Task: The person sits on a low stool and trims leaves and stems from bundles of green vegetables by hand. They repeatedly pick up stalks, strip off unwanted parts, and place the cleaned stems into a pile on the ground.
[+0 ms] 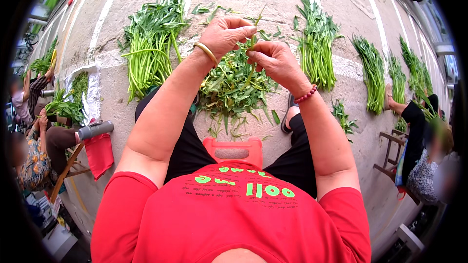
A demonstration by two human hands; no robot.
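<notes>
My left hand [228,36] pinches the upper part of a thin green stem [252,45] between thumb and fingers. Just below and to the right, my right hand [272,58] pinches the same stem lower down. Beneath both hands, a heap of loose green leaves and trimmings [234,87] lies on the concrete between my feet. A large pile of long-stemmed leafy greens [150,51] lies left of the heap, its leaves pointing away from me. To the right lies a narrower bunch of the same greens [318,51].
A red plastic stool [254,151] is under me. More bunches [371,80] lie farther right, with a small one [343,118] nearer. At left, a person holds greens [64,107] beside a grey bottle [96,130] and white sack [93,95]. Another person sits at right by a wooden stool [393,146].
</notes>
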